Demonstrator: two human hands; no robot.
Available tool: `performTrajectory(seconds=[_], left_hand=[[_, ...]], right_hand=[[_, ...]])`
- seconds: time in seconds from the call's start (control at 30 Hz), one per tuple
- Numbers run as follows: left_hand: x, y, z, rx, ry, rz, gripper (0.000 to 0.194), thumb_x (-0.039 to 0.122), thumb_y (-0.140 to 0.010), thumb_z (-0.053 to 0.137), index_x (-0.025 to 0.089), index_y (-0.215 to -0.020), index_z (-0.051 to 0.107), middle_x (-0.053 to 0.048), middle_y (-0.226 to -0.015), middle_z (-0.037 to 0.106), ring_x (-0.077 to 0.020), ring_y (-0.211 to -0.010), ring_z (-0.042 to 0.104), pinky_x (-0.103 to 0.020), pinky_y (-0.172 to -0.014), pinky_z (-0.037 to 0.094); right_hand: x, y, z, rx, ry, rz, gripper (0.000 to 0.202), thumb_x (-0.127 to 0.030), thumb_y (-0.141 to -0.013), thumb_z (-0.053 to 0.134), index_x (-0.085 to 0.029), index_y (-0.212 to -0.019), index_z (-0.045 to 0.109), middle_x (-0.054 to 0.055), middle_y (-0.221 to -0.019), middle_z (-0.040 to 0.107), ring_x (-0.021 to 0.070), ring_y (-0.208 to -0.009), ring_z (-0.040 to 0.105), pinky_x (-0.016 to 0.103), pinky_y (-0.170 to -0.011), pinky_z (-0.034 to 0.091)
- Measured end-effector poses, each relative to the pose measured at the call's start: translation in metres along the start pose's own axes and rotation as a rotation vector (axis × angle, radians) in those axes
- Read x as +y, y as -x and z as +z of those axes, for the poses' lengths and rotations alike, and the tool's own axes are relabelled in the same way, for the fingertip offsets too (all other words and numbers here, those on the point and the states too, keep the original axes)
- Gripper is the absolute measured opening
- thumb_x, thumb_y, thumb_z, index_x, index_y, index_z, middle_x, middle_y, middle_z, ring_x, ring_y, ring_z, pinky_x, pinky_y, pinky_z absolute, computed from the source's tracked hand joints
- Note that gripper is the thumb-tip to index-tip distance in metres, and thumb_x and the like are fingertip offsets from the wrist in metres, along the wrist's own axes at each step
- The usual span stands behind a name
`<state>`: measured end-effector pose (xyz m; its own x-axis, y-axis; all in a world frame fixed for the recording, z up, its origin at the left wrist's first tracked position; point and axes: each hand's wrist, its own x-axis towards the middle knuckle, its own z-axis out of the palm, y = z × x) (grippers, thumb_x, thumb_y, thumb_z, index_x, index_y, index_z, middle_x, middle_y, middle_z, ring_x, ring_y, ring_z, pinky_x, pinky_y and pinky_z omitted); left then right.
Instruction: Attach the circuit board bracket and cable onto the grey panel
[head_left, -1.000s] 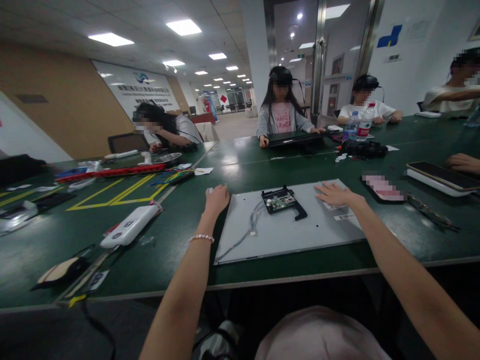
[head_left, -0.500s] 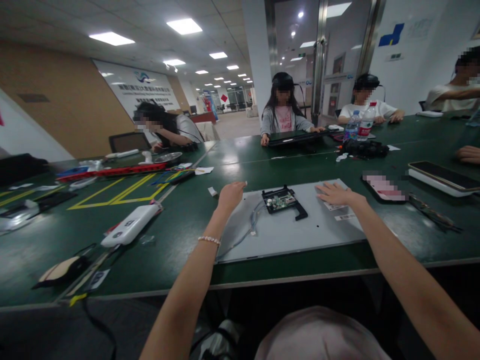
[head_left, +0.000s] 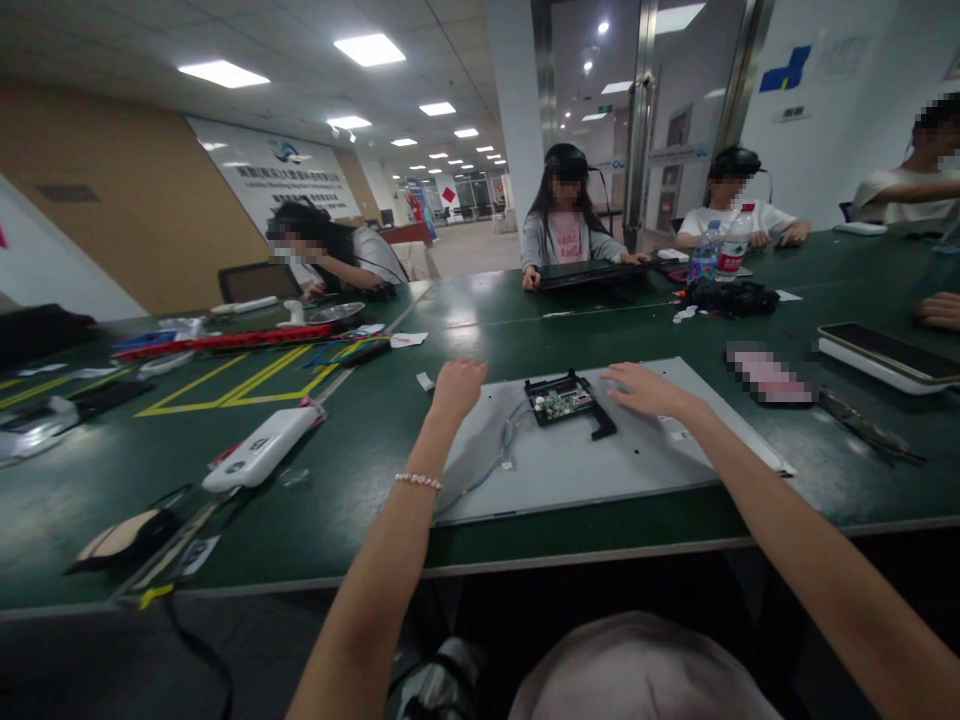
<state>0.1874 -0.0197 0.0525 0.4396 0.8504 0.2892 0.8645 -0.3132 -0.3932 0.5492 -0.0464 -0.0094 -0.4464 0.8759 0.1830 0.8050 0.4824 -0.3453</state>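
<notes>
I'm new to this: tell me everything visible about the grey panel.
The panel, a thin, rectangular sheet, perhaps metal, has small dark spots and a white label. It lies flat on the green table near the edge. On it lie a black-framed circuit board and grey wires. The left hand is at its far left corner, the right hand over its right half; contact is unclear.

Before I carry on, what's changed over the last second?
The left hand moved right, away from the small white piece, which now lies apart from it; whether it was let go is unclear. The right hand moved left over the grey panel, towards the circuit board. The panel, board and cable stayed put.
</notes>
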Motion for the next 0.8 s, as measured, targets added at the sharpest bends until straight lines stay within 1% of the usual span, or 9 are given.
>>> performTrajectory(seconds=[0.17,0.23,0.37,0.5,0.67,0.8], left_hand=[[-0.031,0.011,0.011,-0.076,-0.068,-0.266,0.037,0.007,-0.089,0.037,0.012,-0.102,0.071,-0.018,-0.098,0.07,-0.028,-0.101,0.063,-0.037,-0.082,0.046],[-0.039,0.014,0.016,-0.13,-0.075,-0.317,0.038,0.007,-0.088,0.037,0.013,-0.102,0.072,-0.019,-0.098,0.07,-0.0278,-0.102,0.063,-0.037,-0.083,0.045],[-0.044,0.016,0.024,-0.209,-0.059,-0.339,0.035,0.008,-0.087,0.041,0.014,-0.1,0.073,-0.019,-0.101,0.07,-0.0286,-0.104,0.063,-0.037,-0.085,0.044],[-0.041,0.014,0.025,-0.232,-0.044,-0.338,0.034,0.007,-0.084,0.042,0.014,-0.096,0.073,-0.019,-0.101,0.071,-0.0296,-0.102,0.064,-0.037,-0.084,0.044],[-0.042,0.012,0.026,-0.248,-0.031,-0.348,0.035,0.008,-0.082,0.042,0.015,-0.096,0.073,-0.019,-0.101,0.071,-0.0287,-0.101,0.065,-0.037,-0.084,0.044],[-0.043,0.012,0.029,-0.247,0.001,-0.341,0.034,0.011,-0.083,0.042,0.015,-0.096,0.073,-0.019,-0.101,0.071,-0.0288,-0.1,0.065,-0.039,-0.087,0.043]], right_hand=[[0.003,0.0,0.001,-0.001,0.015,0.045,0.046,-0.045,-0.095,0.047,-0.028,-0.137,0.053,0.009,-0.145,0.049,0.0327,-0.137,0.038,0.05,-0.111,0.03],[0.003,-0.002,0.002,0.003,0.009,0.04,0.047,-0.043,-0.094,0.047,-0.026,-0.138,0.052,0.009,-0.145,0.049,0.0319,-0.137,0.038,0.049,-0.111,0.031],[-0.005,-0.005,0.001,0.02,-0.041,-0.025,0.047,-0.04,-0.095,0.045,-0.023,-0.139,0.05,0.011,-0.144,0.049,0.0277,-0.134,0.042,0.047,-0.11,0.033],[-0.022,-0.004,-0.004,0.092,-0.153,-0.126,0.043,-0.036,-0.095,0.045,-0.025,-0.137,0.051,0.008,-0.139,0.054,0.0236,-0.13,0.047,0.045,-0.11,0.035],[-0.042,-0.002,-0.004,0.157,-0.243,-0.219,0.04,-0.036,-0.092,0.053,-0.024,-0.13,0.057,0.008,-0.136,0.057,0.023,-0.125,0.051,0.042,-0.108,0.037],[-0.046,-0.004,0.001,0.126,-0.23,-0.288,0.037,-0.035,-0.089,0.058,-0.02,-0.122,0.062,0.01,-0.128,0.063,0.0245,-0.122,0.054,0.042,-0.107,0.038]])
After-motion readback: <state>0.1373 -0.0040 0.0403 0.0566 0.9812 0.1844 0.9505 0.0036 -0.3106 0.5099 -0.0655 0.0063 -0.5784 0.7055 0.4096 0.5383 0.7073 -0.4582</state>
